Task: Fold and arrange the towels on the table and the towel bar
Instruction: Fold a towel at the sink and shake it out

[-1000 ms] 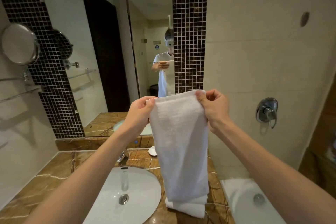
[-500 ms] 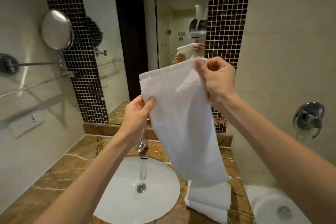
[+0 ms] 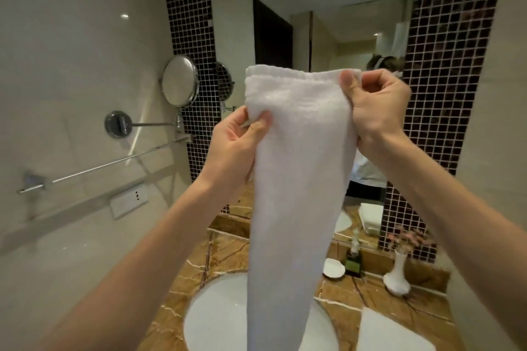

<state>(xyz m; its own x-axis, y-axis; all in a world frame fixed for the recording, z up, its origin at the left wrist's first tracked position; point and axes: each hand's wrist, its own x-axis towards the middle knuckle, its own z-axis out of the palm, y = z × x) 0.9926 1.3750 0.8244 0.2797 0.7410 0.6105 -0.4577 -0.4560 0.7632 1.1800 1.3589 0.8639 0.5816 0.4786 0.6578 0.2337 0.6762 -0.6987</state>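
A long white towel (image 3: 293, 179), folded lengthwise, hangs in front of me over the sink. My right hand (image 3: 376, 111) pinches its top right corner. My left hand (image 3: 236, 145) grips the left edge a little lower down. The towel's lower end drops past the bottom of the view. On the left wall runs a chrome towel bar (image 3: 108, 165) with nothing on it. A second folded white towel (image 3: 390, 333) lies on the brown marble counter (image 3: 216, 253) at the lower right.
A white sink (image 3: 216, 319) is set in the counter below the towel. A white vase with pink flowers (image 3: 397, 273), a small white dish (image 3: 333, 268) and a dark bottle (image 3: 353, 259) stand near the mirror. A round shaving mirror (image 3: 179, 80) juts from the left wall.
The view has swung left, bringing the towel bar into sight. The towel's top edge now sits nearly level, and my left hand has closed on its left edge.
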